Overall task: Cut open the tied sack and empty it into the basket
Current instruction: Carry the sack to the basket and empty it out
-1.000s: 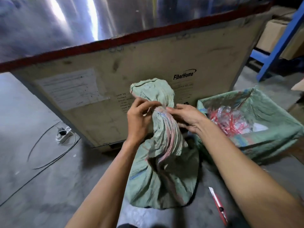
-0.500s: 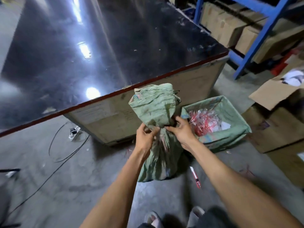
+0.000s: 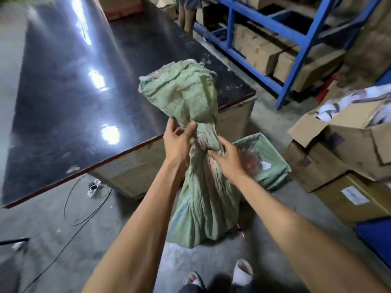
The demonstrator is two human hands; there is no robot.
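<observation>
— Where was the sack (image 3: 203, 199)?

— Standing on the floor. My left hand (image 3: 177, 142) and right hand (image 3: 227, 158) pinched its tied neck; basket (image 3: 273, 157) just beyond the right. Best keep gripping below the knot.

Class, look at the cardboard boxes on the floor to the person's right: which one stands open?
The upper cardboard box at the right edge: its flaps are folded out and white material shows inside. The boxes below it and in front of it are shut.
</observation>
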